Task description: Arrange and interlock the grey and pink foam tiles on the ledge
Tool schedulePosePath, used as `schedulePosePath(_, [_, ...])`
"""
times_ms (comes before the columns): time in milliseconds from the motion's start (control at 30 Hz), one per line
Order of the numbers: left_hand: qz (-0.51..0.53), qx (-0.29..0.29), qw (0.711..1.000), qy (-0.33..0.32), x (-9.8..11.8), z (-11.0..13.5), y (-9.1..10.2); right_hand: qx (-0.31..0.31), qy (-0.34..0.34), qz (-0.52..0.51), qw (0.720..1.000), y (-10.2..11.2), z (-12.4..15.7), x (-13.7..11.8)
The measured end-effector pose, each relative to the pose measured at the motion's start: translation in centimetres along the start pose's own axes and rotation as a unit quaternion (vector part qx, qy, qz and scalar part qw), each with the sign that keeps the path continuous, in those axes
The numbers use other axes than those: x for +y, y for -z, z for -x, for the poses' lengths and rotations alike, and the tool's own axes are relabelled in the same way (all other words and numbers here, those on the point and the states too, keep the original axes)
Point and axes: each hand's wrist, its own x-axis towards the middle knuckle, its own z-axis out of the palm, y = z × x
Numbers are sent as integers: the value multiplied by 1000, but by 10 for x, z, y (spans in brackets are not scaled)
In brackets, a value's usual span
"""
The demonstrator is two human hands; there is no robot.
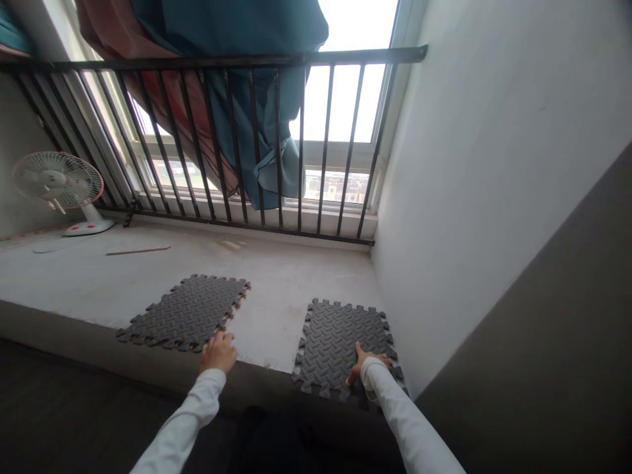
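Two dark grey interlocking foam mats with a tread pattern and puzzle-tooth edges lie side by side on a raised concrete ledge (296,276). My left hand (217,352) touches the near right corner of the left mat (185,315), its fingers curled against the edge. My right hand (368,365) rests on the near right part of the right mat (340,345), fingers spread on its surface. White sleeves cover both forearms.
A white wall (494,164) rises right of the ledge. At the back stand a black metal railing (212,62) and a window, with teal and red cloth (237,85) hanging behind the bars. A white electric fan (59,187) and a thin wooden strip (138,250) stand back left.
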Motion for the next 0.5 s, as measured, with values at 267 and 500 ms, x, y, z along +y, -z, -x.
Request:
schedulePosePath(267, [468, -239, 827, 203, 123, 72, -57, 45, 106, -89, 989, 16, 38, 35])
schedulePosePath(500, [569, -271, 724, 281, 133, 71, -42, 124, 131, -448, 876, -36, 110, 112])
